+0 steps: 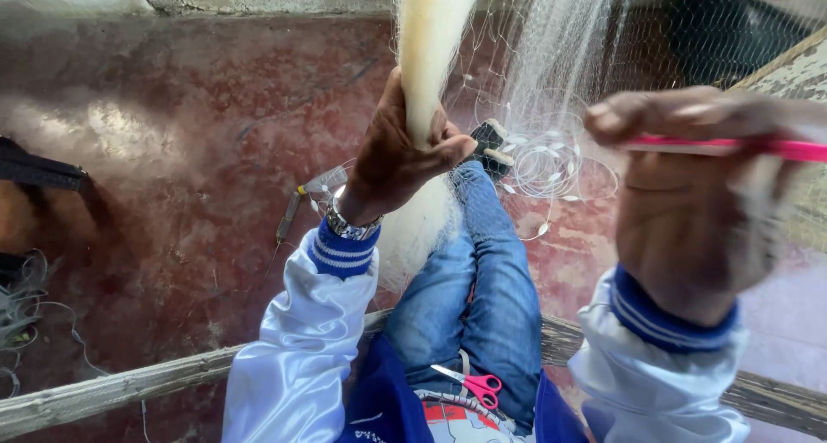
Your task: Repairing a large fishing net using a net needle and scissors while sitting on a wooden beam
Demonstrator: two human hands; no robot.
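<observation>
My left hand (398,154) is closed around a thick bunch of pale fishing net (428,38) that hangs from above and runs down past my wrist. A metal watch sits on that wrist. My right hand (689,193) is raised close to the camera and pinches a pink netting needle (732,146) that points to the right. Fine white net mesh (560,55) spreads behind both hands. Both sleeves are white satin with blue striped cuffs.
Red-handled scissors (469,384) lie on my lap over blue jeans (474,297). A weathered wooden beam (112,390) runs across under my arms. A knife-like tool (289,217) and coiled line with small floats (547,163) lie on the red concrete floor (189,150).
</observation>
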